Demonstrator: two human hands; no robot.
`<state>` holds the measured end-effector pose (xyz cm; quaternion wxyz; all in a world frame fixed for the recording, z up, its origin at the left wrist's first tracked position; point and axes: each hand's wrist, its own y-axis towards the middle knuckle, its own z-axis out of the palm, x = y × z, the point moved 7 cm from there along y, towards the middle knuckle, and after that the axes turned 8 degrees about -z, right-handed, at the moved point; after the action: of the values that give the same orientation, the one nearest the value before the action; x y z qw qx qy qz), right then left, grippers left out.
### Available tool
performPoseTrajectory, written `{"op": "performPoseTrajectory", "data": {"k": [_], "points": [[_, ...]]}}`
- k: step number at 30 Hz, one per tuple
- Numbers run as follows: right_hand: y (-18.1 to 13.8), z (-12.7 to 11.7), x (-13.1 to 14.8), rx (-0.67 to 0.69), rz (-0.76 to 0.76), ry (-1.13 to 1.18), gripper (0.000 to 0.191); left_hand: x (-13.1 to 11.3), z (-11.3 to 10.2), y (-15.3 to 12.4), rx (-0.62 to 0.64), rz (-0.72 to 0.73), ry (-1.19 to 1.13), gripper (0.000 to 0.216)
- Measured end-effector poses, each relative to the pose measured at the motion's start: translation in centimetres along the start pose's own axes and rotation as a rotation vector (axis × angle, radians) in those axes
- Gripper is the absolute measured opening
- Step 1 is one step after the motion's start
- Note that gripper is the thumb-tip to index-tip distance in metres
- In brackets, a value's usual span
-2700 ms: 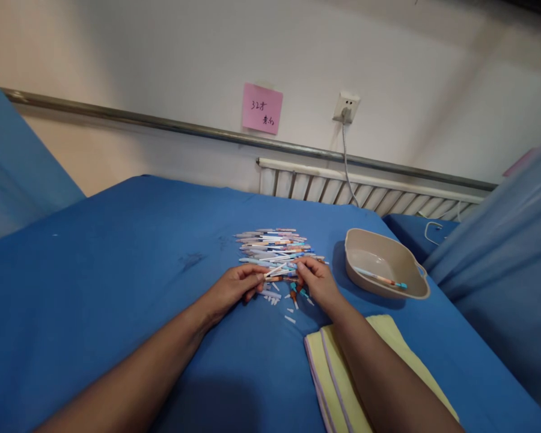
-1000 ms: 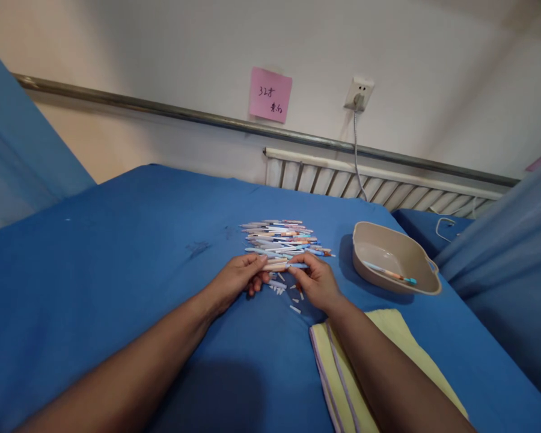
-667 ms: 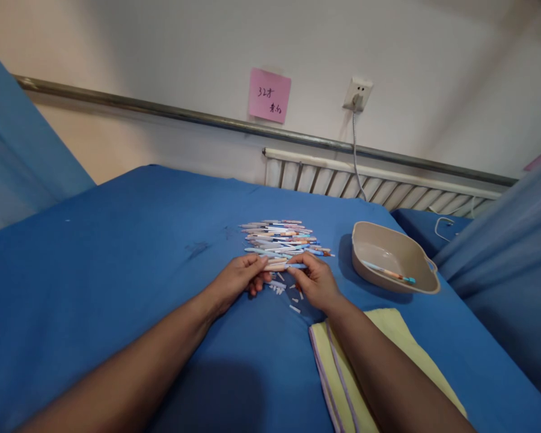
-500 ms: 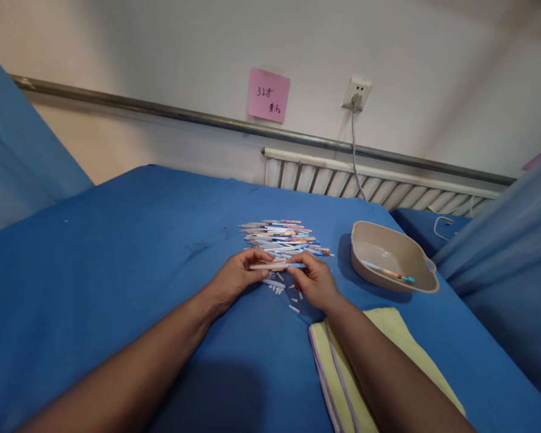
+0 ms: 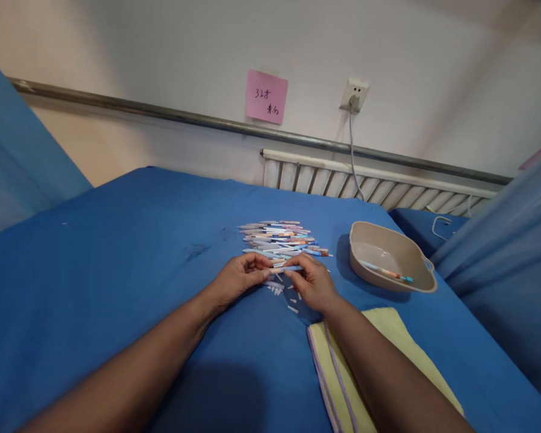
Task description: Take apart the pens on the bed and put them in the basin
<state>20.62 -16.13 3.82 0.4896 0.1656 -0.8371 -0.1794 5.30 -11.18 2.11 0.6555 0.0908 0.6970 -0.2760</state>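
A pen (image 5: 278, 270) with a pale orange part and a blue part lies level between my hands. My left hand (image 5: 241, 275) pinches its pale end between thumb and fingers. At the blue end, my right hand (image 5: 314, 281) grips it the same way. Just beyond my fingers is a pile of pens and slim white pieces (image 5: 279, 238), mostly lying sideways. Small white pieces (image 5: 276, 290) are scattered on the blue cover below my hands, and a larger white piece (image 5: 293, 310) lies nearer to me. My fingers hide part of the pen.
On the right stands a beige basin (image 5: 426, 279) with one pen (image 5: 388, 272) inside. A folded yellow cloth (image 5: 388, 328) lies under my right forearm. The blue-covered surface (image 5: 130, 258) reaches a wall with a metal rail (image 5: 184, 120) and radiator (image 5: 315, 177). Blue curtains hang at both sides.
My left fingers now cover more of the pen's pale part, which showed longer across them before. My right hand keeps its grip on the blue end. The pile and basin look unchanged.
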Motion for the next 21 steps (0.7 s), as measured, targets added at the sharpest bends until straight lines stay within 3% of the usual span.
{"op": "performPoseTrajectory", "data": {"k": [5,10,14,21], "points": [[0.0,0.3,-1.1,-0.122,0.112,0.346,0.033,0.3,0.0,0.2,0.030,-0.024,0.084,0.031],[0.1,0.6,-1.2,-0.141,0.185,0.617,0.031,0.5,0.2,0.1,0.059,-0.059,0.022,0.031],[0.1,0.7,-1.2,-0.147,0.216,0.675,0.029,0.6,0.3,0.0,0.074,-0.086,-0.009,0.032],[0.1,0.7,-1.3,-0.133,0.237,0.567,0.027,0.3,0.6,-0.4,0.074,-0.050,0.013,0.033]]}}
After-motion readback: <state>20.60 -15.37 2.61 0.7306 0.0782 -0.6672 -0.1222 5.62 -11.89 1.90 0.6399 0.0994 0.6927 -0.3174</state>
